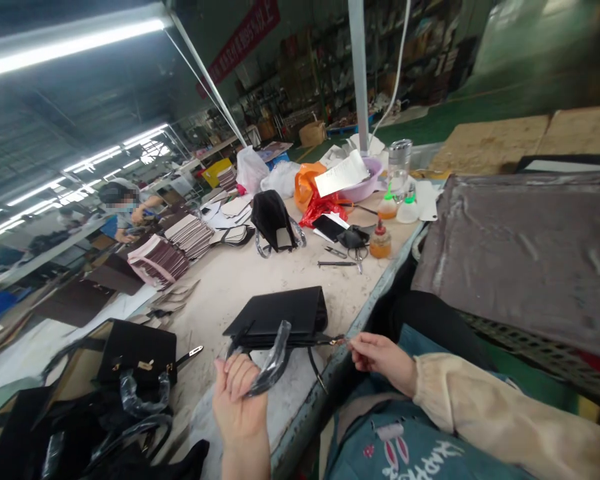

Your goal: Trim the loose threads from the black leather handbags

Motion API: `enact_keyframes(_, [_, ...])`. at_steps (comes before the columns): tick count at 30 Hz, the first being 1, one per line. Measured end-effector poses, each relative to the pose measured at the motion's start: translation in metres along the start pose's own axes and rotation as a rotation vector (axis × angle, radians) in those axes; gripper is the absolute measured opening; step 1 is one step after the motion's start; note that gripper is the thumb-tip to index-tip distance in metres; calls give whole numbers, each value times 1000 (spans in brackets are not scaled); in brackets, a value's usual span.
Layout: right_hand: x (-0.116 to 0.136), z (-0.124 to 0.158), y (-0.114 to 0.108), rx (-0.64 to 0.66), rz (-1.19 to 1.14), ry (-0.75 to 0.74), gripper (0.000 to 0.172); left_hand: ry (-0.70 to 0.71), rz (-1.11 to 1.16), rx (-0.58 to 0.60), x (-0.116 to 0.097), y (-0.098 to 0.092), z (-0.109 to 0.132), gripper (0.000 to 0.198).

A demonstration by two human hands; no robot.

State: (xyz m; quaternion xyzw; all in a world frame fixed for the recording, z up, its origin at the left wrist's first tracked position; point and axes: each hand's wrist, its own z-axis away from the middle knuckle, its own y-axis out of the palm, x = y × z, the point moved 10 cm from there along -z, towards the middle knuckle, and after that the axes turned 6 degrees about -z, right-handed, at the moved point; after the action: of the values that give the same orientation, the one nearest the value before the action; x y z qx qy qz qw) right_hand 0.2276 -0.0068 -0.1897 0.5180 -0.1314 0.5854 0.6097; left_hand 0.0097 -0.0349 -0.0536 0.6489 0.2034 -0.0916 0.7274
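A black leather handbag [280,313] lies flat near the table's front edge. My left hand [237,403] is closed around its plastic-wrapped handle [273,357], palm facing up. My right hand [380,357] pinches a small metal fitting on a thin strap [337,341] at the bag's right end, just past the table edge. Its fingers are pressed together.
Several more black bags [130,360] are piled at the lower left. Farther back lie scissors [357,255], glue bottles [380,241], a phone [329,227], an upright black bag [273,220], stacks of cut pieces [175,247] and a dark sheet [520,247] at right. A seated person [123,210] works at the far left.
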Motion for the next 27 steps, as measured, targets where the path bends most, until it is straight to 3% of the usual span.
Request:
enact_keyframes(5, [-31, 2, 8, 70, -29, 120, 54, -10, 44, 73, -12, -15, 0, 24])
enact_keyframes(10, [-40, 2, 19, 119, -15, 157, 55, 5, 120, -35, -13, -28, 5, 26])
enact_keyframes(27, [-63, -8, -17, 22, 19, 240, 24, 15, 178, -182, 4, -14, 6, 22])
